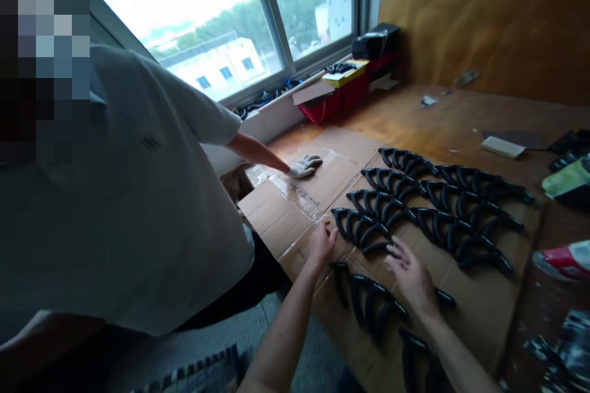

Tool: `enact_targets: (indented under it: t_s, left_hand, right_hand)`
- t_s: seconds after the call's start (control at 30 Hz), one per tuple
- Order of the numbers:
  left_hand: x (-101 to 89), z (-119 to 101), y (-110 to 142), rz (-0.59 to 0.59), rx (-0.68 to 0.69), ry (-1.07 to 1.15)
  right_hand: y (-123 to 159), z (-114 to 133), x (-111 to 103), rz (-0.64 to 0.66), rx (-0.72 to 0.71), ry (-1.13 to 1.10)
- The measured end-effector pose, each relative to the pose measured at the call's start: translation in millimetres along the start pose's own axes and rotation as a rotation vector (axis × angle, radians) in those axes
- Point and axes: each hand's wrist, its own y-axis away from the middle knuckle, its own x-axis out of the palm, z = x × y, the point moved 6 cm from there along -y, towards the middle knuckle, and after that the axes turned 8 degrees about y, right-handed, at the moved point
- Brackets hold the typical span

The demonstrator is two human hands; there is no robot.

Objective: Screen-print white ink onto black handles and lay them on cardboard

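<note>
Black curved pieces with small light markings lie in overlapping rows on flattened cardboard. My left hand is closed at the left end of a row, its fingers curled. Whatever it may hold is hidden. Beside the right end of that same row, my right hand has its fingers apart, with the fingertips close to one curved piece; I cannot tell whether they touch it. Nearer to me, a shorter row of the same pieces lies between my forearms, and more pieces are partly behind my right arm.
At left stands a person in a grey shirt, a gloved hand flat on the cardboard. Red boxes stand by the window. On the right are a green-labelled bottle, a red-and-white container and a white block.
</note>
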Motion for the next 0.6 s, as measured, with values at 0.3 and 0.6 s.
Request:
enact_targets:
  t_s: [0.3, 0.6]
  left_hand:
    - [-35.7, -4, 66, -0.089, 0.04, 0.236]
    - [22.6, -21, 192, 0.174, 0.166, 0.27]
  right_hand:
    - [27, 70, -85, -0.237, -0.148, 0.025]
    - [218, -2, -34, 0.427, -0.145, 0.305]
